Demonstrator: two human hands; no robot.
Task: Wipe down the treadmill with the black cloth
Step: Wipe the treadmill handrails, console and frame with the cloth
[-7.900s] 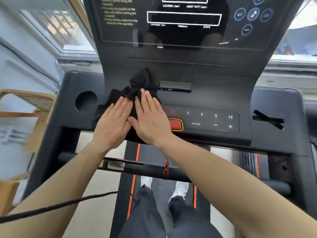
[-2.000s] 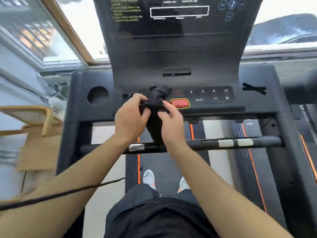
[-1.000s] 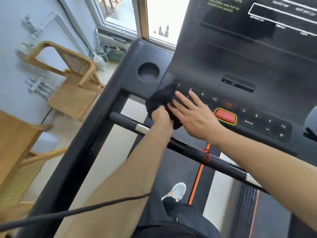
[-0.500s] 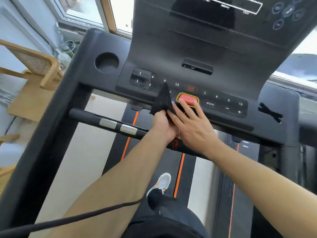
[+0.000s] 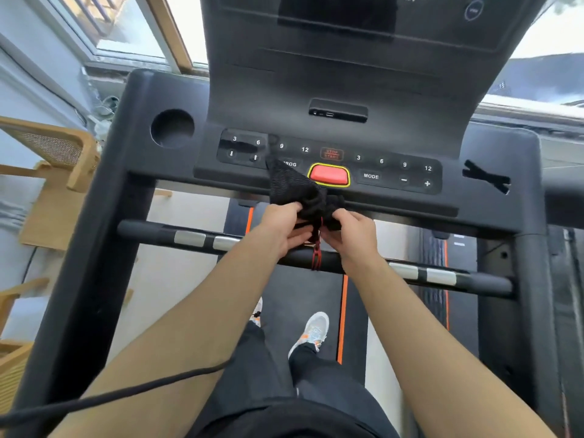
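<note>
I see the black cloth (image 5: 297, 188) bunched over the front edge of the treadmill (image 5: 493, 210) console, just beside the red button (image 5: 328, 174). My left hand (image 5: 281, 227) and right hand (image 5: 352, 233) both have fingers (image 5: 335, 216) curled into its lower end. It looks light, limp and meshy, so I'd gather a thick wad against the palm

The left hand (image 5: 281, 226) and right hand (image 5: 350, 235) hold a cloth (image 5: 297, 188) above the handlebar (image 5: 189, 238), just near of the button panel (image 5: 379, 167). A cup holder (image 5: 172, 128) sits left of the panel. A chair (image 5: 53, 159) stands further left. Shoes (image 5: 311, 330) stand on the belt (image 5: 303, 295) below.
</note>
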